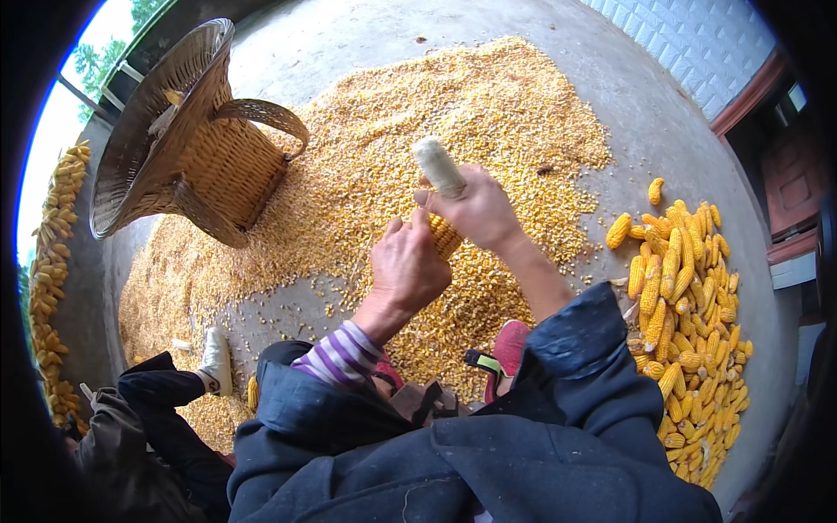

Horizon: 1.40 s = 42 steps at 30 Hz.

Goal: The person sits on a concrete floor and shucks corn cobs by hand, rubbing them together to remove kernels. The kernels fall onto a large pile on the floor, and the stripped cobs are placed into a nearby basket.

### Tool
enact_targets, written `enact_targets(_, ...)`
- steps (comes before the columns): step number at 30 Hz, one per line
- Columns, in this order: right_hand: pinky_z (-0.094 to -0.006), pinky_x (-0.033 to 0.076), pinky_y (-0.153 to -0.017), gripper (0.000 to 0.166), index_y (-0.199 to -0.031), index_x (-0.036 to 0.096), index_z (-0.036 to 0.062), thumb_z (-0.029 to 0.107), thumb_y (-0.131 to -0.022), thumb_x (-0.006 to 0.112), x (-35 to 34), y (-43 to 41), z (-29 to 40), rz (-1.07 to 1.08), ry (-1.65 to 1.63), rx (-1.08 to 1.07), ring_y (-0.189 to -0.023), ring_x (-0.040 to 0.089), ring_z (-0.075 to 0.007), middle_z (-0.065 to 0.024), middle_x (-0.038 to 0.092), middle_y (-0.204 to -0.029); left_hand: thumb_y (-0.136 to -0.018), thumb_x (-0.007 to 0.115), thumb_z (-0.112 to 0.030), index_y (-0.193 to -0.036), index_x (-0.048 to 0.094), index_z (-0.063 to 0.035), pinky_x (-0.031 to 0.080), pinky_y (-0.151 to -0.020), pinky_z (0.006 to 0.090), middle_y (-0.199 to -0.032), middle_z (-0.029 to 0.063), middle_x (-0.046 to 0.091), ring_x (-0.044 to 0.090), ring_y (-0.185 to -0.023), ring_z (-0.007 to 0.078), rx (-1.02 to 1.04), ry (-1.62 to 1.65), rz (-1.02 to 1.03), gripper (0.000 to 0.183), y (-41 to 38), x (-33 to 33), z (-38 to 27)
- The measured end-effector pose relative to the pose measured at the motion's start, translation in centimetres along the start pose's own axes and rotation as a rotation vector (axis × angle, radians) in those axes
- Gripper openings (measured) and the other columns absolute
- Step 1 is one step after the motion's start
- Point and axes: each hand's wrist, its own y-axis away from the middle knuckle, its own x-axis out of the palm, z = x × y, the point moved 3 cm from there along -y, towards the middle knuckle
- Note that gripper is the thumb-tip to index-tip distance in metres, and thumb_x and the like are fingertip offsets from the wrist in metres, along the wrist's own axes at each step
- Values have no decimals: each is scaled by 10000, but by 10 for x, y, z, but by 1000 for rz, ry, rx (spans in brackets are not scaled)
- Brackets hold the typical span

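Note:
My left hand (413,261) is closed around an ear of corn (444,236) that still bears yellow kernels. Crossing over its upper end, my right hand (480,206) grips a pale bare corn cob (437,165), whose blunt end sticks up past the thumb. Both hands meet in front of me, above a wide spread of loose corn kernels (405,124). The fingers hide where cob and ear touch, so I cannot tell how firmly they press together.
A wicker basket (222,157) with a flared rim and handles stands at upper left. Whole corn ears (686,314) are heaped on the right. More ears line the low wall (55,261) at far left. Beside me on the left sits another person (150,418). Concrete floor (294,46) runs behind.

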Motion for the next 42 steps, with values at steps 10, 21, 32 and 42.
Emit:
enact_targets(10, -393, 560, -588, 100, -907, 599, 77, 156, -857, 634, 3, -22, -39, -487, -176, -224, -640, 677, -252, -116, 673, -727, -576, 740, -130, -841, 594, 0, 467, -523, 323, -674, 70, 591, 570, -568, 164, -352, 896, 456, 329, 3, 2, 7)
enact_targets(21, -341, 523, -711, 271, -975, 679, 52, 273, -819, 709, 8, -11, -8, -296, -285, -109, -725, 656, -232, -125, 682, -768, -668, 659, -109, -923, 480, 28, 505, -679, 454, -747, 216, 604, 604, -792, 353, -15, 32, -151, 341, -2, 2, -6)
enact_targets(32, -303, 502, -776, 397, -1099, 646, 36, 341, -852, 713, -7, -15, -20, -82, -665, -121, -869, 615, -143, -73, 681, -957, -597, 731, -188, -842, 593, 25, 474, -551, 308, -696, 75, 606, 585, -590, 174, -245, 832, 334, 353, -11, -8, 2)
enact_targets(42, -377, 535, -613, 202, -904, 670, 77, 268, -839, 685, 4, -9, -12, -360, -43, -360, -691, 678, -235, -108, 689, -765, -593, 730, -196, -845, 561, 31, 463, -512, 320, -652, 119, 602, 592, -552, 183, -234, 576, 207, 379, 0, 5, 7)
